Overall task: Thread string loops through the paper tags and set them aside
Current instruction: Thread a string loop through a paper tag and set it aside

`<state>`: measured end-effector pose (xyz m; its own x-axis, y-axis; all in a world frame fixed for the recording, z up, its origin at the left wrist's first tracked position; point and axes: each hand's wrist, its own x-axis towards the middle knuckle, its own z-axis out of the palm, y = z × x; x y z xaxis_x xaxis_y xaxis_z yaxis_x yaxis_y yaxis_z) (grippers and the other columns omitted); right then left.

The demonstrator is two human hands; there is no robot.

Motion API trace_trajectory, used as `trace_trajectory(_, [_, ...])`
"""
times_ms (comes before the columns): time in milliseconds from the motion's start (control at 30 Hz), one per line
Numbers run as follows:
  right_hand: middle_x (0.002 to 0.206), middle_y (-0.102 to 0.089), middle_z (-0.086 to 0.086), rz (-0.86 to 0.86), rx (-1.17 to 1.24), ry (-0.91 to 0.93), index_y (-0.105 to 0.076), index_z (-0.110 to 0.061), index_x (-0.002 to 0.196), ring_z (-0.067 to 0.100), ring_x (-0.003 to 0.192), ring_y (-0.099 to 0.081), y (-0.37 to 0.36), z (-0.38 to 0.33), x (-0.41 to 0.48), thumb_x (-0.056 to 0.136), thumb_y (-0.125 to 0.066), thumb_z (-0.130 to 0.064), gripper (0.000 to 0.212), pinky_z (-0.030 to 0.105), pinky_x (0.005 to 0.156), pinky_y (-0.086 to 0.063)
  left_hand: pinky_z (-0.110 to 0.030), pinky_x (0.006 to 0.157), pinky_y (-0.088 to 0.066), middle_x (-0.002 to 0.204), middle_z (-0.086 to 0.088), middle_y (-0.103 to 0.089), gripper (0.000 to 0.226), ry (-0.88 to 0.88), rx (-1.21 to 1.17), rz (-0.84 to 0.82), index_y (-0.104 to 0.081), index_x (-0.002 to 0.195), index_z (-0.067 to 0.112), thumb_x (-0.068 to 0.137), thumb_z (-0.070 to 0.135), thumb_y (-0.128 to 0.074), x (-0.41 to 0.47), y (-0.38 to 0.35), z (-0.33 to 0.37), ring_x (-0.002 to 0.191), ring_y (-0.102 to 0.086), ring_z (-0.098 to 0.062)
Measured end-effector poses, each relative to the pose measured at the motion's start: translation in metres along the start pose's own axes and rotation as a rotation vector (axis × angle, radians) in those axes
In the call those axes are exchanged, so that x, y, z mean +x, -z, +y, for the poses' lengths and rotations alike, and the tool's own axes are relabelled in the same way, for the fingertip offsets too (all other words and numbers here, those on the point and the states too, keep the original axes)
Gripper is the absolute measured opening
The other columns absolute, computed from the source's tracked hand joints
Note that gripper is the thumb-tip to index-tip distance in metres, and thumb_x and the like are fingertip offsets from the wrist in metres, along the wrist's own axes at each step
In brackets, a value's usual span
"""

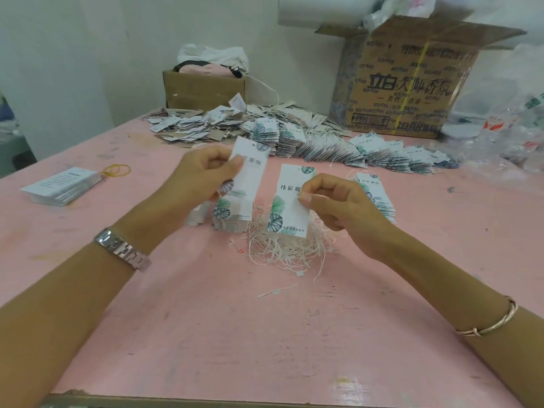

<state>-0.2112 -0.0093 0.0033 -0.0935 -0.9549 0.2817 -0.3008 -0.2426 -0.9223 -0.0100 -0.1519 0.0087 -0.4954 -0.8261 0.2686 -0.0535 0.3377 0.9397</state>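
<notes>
Tag one (290,207) stands almost upright, long axis running away from me and its top leaning slightly right: white card, dark printed characters, green leaves at the bottom. My right hand (338,201) pinches its right edge between thumb and forefinger. Tag two (250,172), of the same design and lean, is pinched in my left hand (206,175), held a little higher. Both hang just above the string pile (288,254) and a tag stack (232,219) on the pink table (235,334). Fanned rows of tags (338,148) lie beyond, before a cardboard box (406,83).
</notes>
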Motion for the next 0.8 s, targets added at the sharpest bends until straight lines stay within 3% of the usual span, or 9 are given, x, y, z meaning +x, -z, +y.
trace_trajectory(167, [0.063, -0.057, -0.020, 0.013, -0.044, 0.006, -0.061, -0.011, 0.086, 0.009, 0.045, -0.024, 0.000, -0.001, -0.001, 0.093, -0.062, -0.009, 0.008, 0.017, 0.045, -0.022, -0.015, 0.042, -0.043, 0.070, 0.011, -0.071, 0.006, 0.010, -0.097, -0.122, -0.069, 0.084, 0.024, 0.089, 0.028, -0.069, -0.010, -0.021, -0.004, 0.053, -0.056, -0.001])
trace_trajectory(333, [0.059, -0.053, -0.019, -0.022, -0.046, 0.010, -0.060, -0.010, 0.085, 0.006, 0.044, -0.025, -0.001, -0.003, -0.003, 0.093, -0.062, -0.008, 0.009, 0.015, 0.044, -0.022, -0.024, 0.041, -0.048, 0.084, 0.004, -0.073, 0.016, -0.029, 0.020, -0.080, -0.069, 0.083, 0.024, 0.080, 0.039, -0.074, -0.019, -0.032, -0.007, 0.050, -0.059, -0.014])
trace_trajectory(433, [0.058, -0.052, -0.016, -0.040, -0.050, 0.018, -0.060, -0.009, 0.086, 0.004, 0.044, -0.027, -0.003, -0.003, -0.004, 0.094, -0.062, -0.007, 0.008, 0.012, 0.045, -0.024, -0.022, 0.042, -0.048, 0.080, 0.004, -0.071, 0.018, -0.069, 0.061, -0.059, -0.068, 0.083, 0.020, 0.082, 0.037, -0.074, -0.023, -0.038, -0.006, 0.045, -0.059, -0.010])
trace_trajectory(600, [0.049, -0.046, -0.019, -0.072, -0.088, 0.049, -0.059, -0.005, 0.090, 0.001, 0.043, -0.029, -0.004, -0.004, -0.006, 0.095, -0.060, -0.006, 0.005, 0.010, 0.046, -0.025, -0.034, 0.068, -0.057, 0.082, -0.005, -0.074, 0.023, -0.121, 0.066, -0.018, -0.070, 0.092, 0.010, 0.084, 0.031, -0.073, -0.028, -0.044, -0.005, 0.072, -0.072, -0.021])
trace_trajectory(800, [0.049, -0.044, -0.019, -0.102, -0.135, 0.069, -0.060, 0.000, 0.092, 0.000, 0.043, -0.032, -0.005, -0.003, -0.007, 0.094, -0.062, -0.008, 0.008, 0.006, 0.049, -0.028, -0.022, 0.059, -0.053, 0.078, -0.001, -0.069, 0.017, -0.094, 0.016, 0.002, -0.066, 0.089, 0.012, 0.086, 0.028, -0.072, -0.030, -0.051, -0.006, 0.064, -0.067, -0.011])
